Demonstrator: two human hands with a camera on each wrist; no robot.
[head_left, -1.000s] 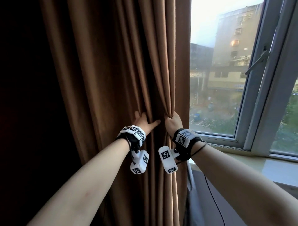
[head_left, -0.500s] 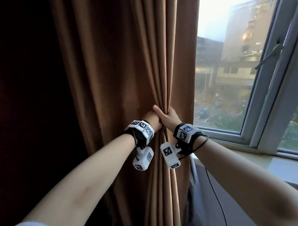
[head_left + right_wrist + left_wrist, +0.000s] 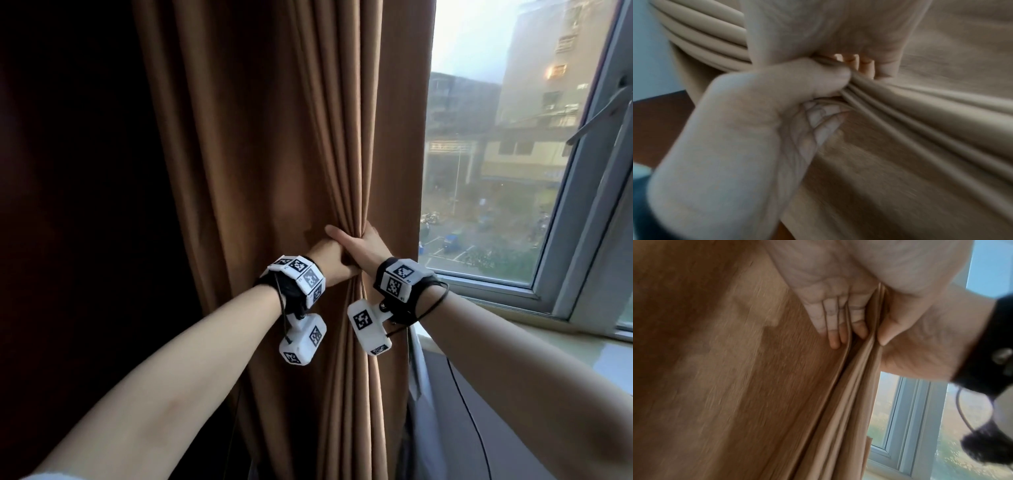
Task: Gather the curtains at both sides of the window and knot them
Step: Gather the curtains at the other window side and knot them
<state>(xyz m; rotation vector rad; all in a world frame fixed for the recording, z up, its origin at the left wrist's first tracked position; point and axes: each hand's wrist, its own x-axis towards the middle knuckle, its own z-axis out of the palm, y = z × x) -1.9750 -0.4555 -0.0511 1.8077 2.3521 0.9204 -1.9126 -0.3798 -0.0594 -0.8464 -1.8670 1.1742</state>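
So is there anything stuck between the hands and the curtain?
No, nothing visible. The left hand and right hand both press straight against the brown curtain, bunching its folds between them. The right thumb lies over the left hand, but both hands touch the cloth directly.

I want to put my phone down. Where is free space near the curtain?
The windowsill right of the curtain, below the window frame, looks bare. It is crowded where the left hand and right hand grip the bunched folds together.
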